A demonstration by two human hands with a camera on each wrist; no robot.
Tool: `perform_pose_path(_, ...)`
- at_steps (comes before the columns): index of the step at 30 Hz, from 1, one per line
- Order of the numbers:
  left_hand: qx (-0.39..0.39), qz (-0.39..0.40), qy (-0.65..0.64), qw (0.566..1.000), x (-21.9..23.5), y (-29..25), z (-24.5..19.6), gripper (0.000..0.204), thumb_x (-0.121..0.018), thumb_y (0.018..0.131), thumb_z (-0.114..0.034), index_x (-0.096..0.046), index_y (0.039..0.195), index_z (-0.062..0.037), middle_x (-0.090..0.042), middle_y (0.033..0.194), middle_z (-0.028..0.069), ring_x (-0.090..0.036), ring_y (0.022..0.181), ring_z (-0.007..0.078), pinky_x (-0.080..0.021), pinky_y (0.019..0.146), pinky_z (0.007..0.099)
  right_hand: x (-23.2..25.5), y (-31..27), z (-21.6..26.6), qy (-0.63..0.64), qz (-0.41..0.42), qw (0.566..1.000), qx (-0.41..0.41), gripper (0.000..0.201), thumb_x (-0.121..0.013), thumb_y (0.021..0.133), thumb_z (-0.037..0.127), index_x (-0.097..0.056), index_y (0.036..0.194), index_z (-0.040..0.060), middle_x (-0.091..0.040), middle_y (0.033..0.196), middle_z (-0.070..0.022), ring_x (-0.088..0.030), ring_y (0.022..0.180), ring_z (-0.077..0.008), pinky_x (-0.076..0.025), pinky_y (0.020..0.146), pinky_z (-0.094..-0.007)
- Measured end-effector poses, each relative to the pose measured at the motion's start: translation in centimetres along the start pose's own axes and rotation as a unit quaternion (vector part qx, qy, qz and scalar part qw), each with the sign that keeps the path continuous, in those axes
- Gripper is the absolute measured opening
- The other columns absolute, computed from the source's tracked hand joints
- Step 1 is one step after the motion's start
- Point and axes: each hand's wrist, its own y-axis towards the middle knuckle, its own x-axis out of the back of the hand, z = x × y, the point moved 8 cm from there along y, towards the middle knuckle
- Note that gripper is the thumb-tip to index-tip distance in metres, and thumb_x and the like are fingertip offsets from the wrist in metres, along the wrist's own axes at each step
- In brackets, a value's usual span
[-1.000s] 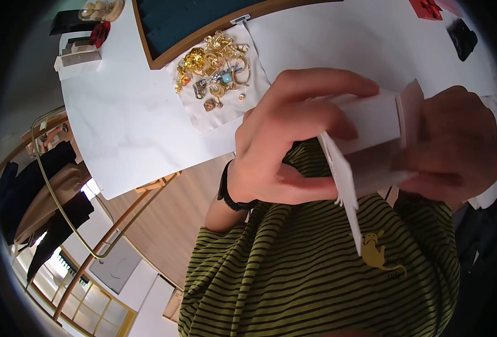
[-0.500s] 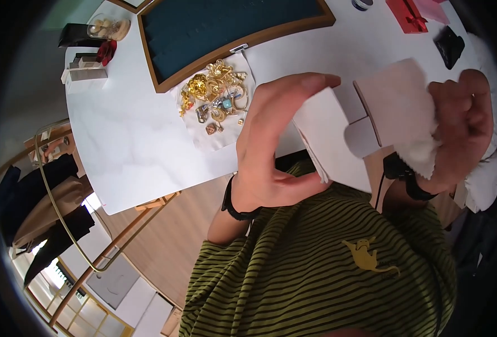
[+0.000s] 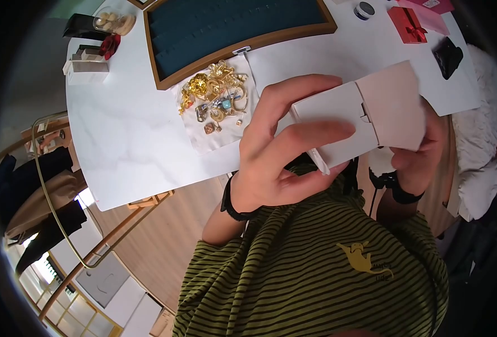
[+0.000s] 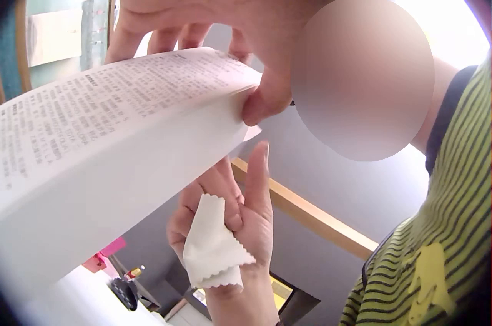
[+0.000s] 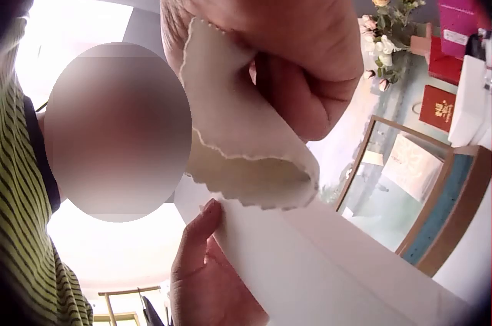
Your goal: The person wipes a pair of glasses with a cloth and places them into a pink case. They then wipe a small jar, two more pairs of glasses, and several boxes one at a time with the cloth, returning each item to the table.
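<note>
The left hand point(image 3: 271, 143) grips a white box point(image 3: 335, 115), fingers across its top face and thumb below. Small print covers one face of the box point(image 4: 115, 99) in the left wrist view. A pale pinkish piece point(image 3: 397, 106) extends from the box's right end; whether it is a flap or a separate piece I cannot tell. Behind that piece is the right hand point(image 3: 425, 149), partly hidden. In the right wrist view, the right hand point(image 5: 284, 34) pinches a folded off-white cloth point(image 5: 238, 118) with zigzag edges, close over the box point(image 5: 300, 264).
Gold jewellery point(image 3: 217, 92) lies heaped on a white cloth point(image 3: 195, 137) beside a wooden tray point(image 3: 248, 45) with a dark teal lining. Farther right are a red gift box point(image 3: 408, 25), a round jar point(image 3: 364, 10) and a black pouch point(image 3: 448, 57). Small boxes point(image 3: 85, 70) stand far left.
The right hand has moved behind the pale piece at the box's right end. The box has tilted in the left hand, whose index finger now lies across its face.
</note>
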Motion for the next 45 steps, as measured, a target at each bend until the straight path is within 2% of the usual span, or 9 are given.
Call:
perform_pose_path(4,0.022,-0.009,-0.026,0.999,0.0,-0.5,0.6,0.044,-0.078,0.063,-0.011,-0.058,0.101,-0.0035,-0.052,0.12,0.0296,-0.055,0.107,0.0352,-0.047,0.086,0.0389,-2.8,2.0,2.1,-0.047,0.2,0.978,0.027,0.06,-0.076,0.075,0.028,-0.056,0.118,-0.0077,-0.063,0.072,-0.0031,-0.053,0.061,-0.0058,-0.038,0.056,-0.02)
perform_pose_path(7,0.045,0.047,-0.004,0.998,0.0,-0.5,0.5,0.06,-0.08,0.062,-0.007,-0.051,0.114,-0.0025,-0.051,0.123,0.0291,-0.055,0.111,0.0365,-0.046,0.088,0.0411,-5.1,2.6,2.9,-0.041,0.21,0.97,0.115,0.048,-0.077,0.069,0.013,-0.065,0.113,-0.0003,-0.038,0.044,0.0052,-0.029,0.04,-0.0018,-0.02,0.041,-0.0222)
perform_pose_path(11,0.108,-0.116,-0.176,0.971,0.8,-1.3,1.9,0.067,-0.081,0.062,-0.01,-0.049,0.119,0.0021,-0.053,0.121,0.0283,-0.056,0.11,0.0353,-0.046,0.09,0.0414,-5.0,2.8,2.8,-0.077,0.194,0.972,0.105,0.042,-0.077,0.067,0.013,-0.069,0.107,0.0025,-0.051,0.05,0.0022,-0.031,0.039,-0.003,-0.023,0.04,-0.0229)
perform_pose_path(17,0.052,0.039,0.037,0.997,1.4,-0.4,-0.7,0.043,-0.079,0.068,-0.02,-0.062,0.102,0.0011,-0.056,0.117,0.0293,-0.06,0.103,0.0356,-0.05,0.082,0.0362,-4.5,2.1,3.7,-0.136,0.204,0.959,0.143,0.048,-0.078,0.067,0.033,-0.07,0.102,0.0008,-0.056,0.055,-0.0001,-0.037,0.038,-0.0079,-0.03,0.042,-0.0252)
perform_pose_path(20,0.051,-0.062,-0.014,0.997,4.8,-0.1,-3.2,0.04,-0.076,0.069,-0.015,-0.061,0.103,0.0001,-0.056,0.117,0.0245,-0.062,0.1,0.0331,-0.053,0.078,0.0382,-1.7,0.9,3.1,-0.058,-0.003,0.976,0.211,0.043,-0.074,0.075,0.042,-0.069,0.084,0.0001,-0.049,0.05,0.0018,-0.048,0.045,-0.0143,-0.04,0.051,-0.0271)
perform_pose_path(22,0.003,-0.12,-0.035,0.992,8.5,-0.7,-4.3,0.05,-0.081,0.067,-0.02,-0.059,0.107,0.0003,-0.057,0.114,0.0241,-0.06,0.103,0.036,-0.052,0.08,0.0415,-0.4,0.0,1.8,-0.04,-0.086,0.989,0.114,0.014,-0.065,0.078,0.013,-0.066,0.082,-0.0005,-0.059,0.075,-0.0072,-0.055,0.068,-0.0155,-0.044,0.059,-0.0271)
perform_pose_path(29,0.022,-0.455,0.313,0.833,26.1,-7.1,-7.4,0.042,-0.071,0.08,-0.012,-0.052,0.115,0.0006,-0.059,0.107,0.0158,-0.057,0.102,0.0246,-0.047,0.088,0.0348,-2.6,0.8,-1.0,-0.069,-0.011,0.995,0.065,0.007,-0.063,0.074,0.003,-0.067,0.078,-0.0011,-0.059,0.071,-0.0077,-0.054,0.063,-0.0147,-0.042,0.058,-0.0249)
perform_pose_path(35,0.088,-0.468,0.404,0.781,35.5,-9.1,-1.8,0.032,-0.067,0.085,-0.008,-0.053,0.112,0.0017,-0.06,0.105,0.0137,-0.06,0.092,0.0157,-0.05,0.077,0.0248,-6.4,2.0,-2.1,-0.09,0.121,0.985,0.084,0.006,-0.063,0.073,0.0,-0.067,0.077,0.0005,-0.043,0.049,-0.0011,-0.035,0.042,-0.0083,-0.026,0.042,-0.0235)
perform_pose_path(45,0.118,-0.478,0.43,0.757,36.2,-9.1,2.7,0.06,-0.072,0.082,-0.015,-0.039,0.129,0.0034,-0.057,0.113,0.0167,-0.059,0.1,0.0217,-0.052,0.078,0.0292,-7.3,1.5,-4.3,-0.09,0.151,0.984,0.026,0.006,-0.063,0.075,0.0,-0.068,0.078,0.0009,-0.044,0.049,-0.0001,-0.036,0.041,-0.006,-0.025,0.041,-0.0226)
